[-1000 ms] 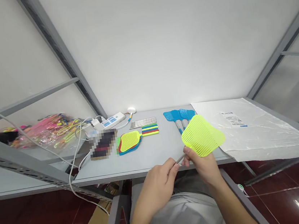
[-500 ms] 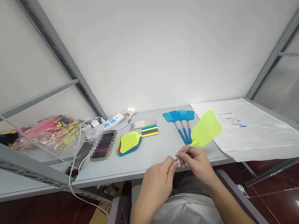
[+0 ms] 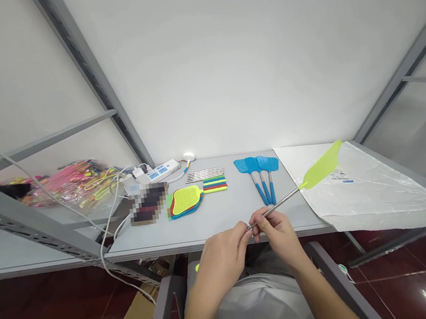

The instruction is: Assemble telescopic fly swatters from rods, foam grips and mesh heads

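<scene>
A yellow-green fly swatter head (image 3: 320, 166) sits on a bare metal rod (image 3: 285, 200) that points up and to the right. My left hand (image 3: 225, 256) pinches the rod's near end, just in front of the table edge. Close beside it, my right hand (image 3: 280, 236) is closed round the rod, thumb on top. Beyond my hands lie several blue fly swatters (image 3: 263, 174) with metal shafts. To the left, loose swatter heads (image 3: 187, 200) are stacked, yellow on top, beside several coloured handles (image 3: 215, 184). A row of metal rods (image 3: 205, 174) lies behind the handles.
A white plastic sheet (image 3: 372, 194) covers the table's right side, under the swatter head. At the left are a power strip (image 3: 158, 174) with cables, a pixelated dark object (image 3: 149, 204) and bagged colourful goods (image 3: 72, 184). A small yellow-green thing (image 3: 197, 267) shows by my lap.
The yellow-green head has moved away from my hands to the right and turned nearly edge-on. Much more metal rod shows between it and my right hand. Both hands stay nearly in place.
</scene>
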The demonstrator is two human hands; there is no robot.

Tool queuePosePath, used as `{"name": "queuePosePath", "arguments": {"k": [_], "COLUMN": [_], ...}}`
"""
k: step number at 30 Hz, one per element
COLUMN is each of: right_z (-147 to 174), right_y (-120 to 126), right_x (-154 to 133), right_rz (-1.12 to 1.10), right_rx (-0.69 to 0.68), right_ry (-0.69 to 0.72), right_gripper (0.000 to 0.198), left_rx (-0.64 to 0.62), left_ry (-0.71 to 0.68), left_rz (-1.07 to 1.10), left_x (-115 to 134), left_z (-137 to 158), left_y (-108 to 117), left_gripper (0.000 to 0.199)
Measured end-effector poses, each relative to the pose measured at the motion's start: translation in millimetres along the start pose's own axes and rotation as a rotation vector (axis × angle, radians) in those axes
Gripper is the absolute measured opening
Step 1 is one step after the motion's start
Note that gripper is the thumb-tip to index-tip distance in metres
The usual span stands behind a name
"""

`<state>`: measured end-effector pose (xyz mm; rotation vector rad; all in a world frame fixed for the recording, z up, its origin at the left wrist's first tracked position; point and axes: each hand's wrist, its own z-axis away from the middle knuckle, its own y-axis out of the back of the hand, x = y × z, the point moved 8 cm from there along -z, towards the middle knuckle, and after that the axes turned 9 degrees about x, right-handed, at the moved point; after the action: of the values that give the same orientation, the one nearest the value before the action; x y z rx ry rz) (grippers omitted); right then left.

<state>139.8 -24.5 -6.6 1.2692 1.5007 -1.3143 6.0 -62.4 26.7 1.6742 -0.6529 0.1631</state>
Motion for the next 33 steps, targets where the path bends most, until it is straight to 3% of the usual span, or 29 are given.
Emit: {"name": "queuePosePath", "arguments": {"k": [5,12,15,21,26,31,33], "right_z": [4,-14,-18,-13,-3,-2,-3], "right_y": [1,68,80,49,6,5,10], "right_x": [-5,-29,-34,-17,5,8,6], "right_rz": [0.035,-0.073,-0.095,-0.234,-0.245,-0.248,-0.251], "right_rx": [0.004,0.267,0.298,0.284,0.159,0.14,0.152], "right_ry": [0.032,0.112,0.124,0.061,-0.023,-0.019,-0.004], "right_gripper": [0.026,0.025,0.024,0.021,0.022,0.021,0.021], "left_rx": [-0.067,-0.054,0.021,0.415,0.46,0.55,0.692], "left_ry": [-0.022,-0.002,-0.042,-0.111,-0.192,-0.188,-0.169], "left_rz": [0.012,-0.017,-0.02,-0.138,-0.148,-0.04,0.089], "left_x": [-7,-44,-61,-81,-52,-32,-35], "left_z": [-1,2,1,5,2,-3,4], "left_y": [0,19,28,55,44,40,44], "left_gripper": [0.026,0.032,0.029,0.018,0.016,0.019,0.026]}}
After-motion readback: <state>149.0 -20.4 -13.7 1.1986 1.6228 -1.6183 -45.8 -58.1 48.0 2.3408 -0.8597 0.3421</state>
